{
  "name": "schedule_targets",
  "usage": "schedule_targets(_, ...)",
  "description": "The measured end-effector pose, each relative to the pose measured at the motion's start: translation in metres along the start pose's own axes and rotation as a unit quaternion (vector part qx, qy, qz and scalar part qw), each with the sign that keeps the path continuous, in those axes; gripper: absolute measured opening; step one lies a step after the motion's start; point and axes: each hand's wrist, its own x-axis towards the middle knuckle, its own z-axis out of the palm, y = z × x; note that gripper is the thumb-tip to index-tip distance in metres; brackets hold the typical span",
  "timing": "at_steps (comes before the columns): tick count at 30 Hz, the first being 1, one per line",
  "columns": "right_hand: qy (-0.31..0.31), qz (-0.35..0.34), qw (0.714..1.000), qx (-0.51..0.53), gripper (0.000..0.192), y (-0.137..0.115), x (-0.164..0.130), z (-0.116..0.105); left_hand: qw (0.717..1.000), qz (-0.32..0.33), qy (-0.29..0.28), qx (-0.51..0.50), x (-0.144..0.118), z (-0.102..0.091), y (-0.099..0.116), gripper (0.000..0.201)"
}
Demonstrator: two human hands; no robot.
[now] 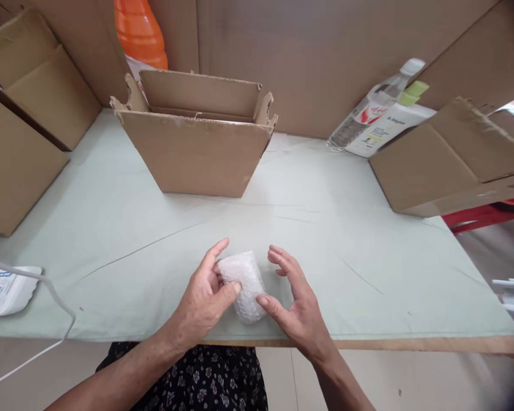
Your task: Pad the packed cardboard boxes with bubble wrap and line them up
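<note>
Bundle (244, 285) of bubble wrap lies on the table (368, 257) at the near edge, centre, long axis running near to far. Left hand (203, 299) grips its left side, thumb across the top and fingers curled beneath or behind, contents not visible through the wrap. Right hand (293, 302) is open, fingers spread and slightly curved, thumb tip touching the bundle's near right end, the other fingers apart from it. Step in hand looks like the wrapping or pressing down of the wrap around a small item, late in that step since the wrap already covers it all round. Next move likely calls for a firm two-handed hold so that the wrap does not spring open, then a lift clear of the table. Open box (197, 137) stands far centre, flaps up, mouth tilted toward the camera, with bare table between it and the bundle; nothing blocks that line. More cartons: one far left (21, 131), one far right (454, 160). Clear bottle (368, 114) lies against the right carton. White device (4, 291) with a cable (60, 302) sits near left, cable looping off the edge, well apart from the hands. Orange object (139, 31) behind the box.
</note>
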Motion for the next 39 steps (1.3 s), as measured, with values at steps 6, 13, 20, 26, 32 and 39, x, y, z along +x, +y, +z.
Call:
schedule_targets(6, -0.055, 0.049, 0.989, 0.129, 0.023, 0.001, 0.005, 0.006, 0.999, 0.04, 0.027, 0.009, 0.003, -0.003, 0.004, 0.082)
schedule_targets(13, -0.007, 0.031, 0.99, 0.139, 0.026, -0.007, 0.016, 0.017, 0.987, 0.112, 0.074, 0.092, 0.011, -0.015, 0.012, 0.068)
schedule_targets(20, 0.081, 0.0, 0.995, 0.052, 0.028, -0.014, 0.052, -0.026, 0.668, 0.48, 0.333, 0.461, 0.054, -0.067, 0.116, 0.055)
schedule_targets(26, 0.212, -0.108, 0.969, -0.064, 0.031, -0.062, 0.115, -0.059, 0.596, 0.469, 0.361, 0.542, 0.09, -0.097, 0.148, 0.024)
schedule_targets(32, 0.176, -0.355, 0.884, -0.248, 0.02, -0.13, 0.213, -0.058, 0.615, 0.466, 0.382, 0.508, 0.079, -0.099, 0.11, 0.026)
schedule_targets(39, -0.054, -0.51, 0.746, -0.425, 0.036, -0.16, 0.316, 0.018, 0.648, 0.484, 0.371, 0.456, 0.081, -0.101, 0.105, 0.024)
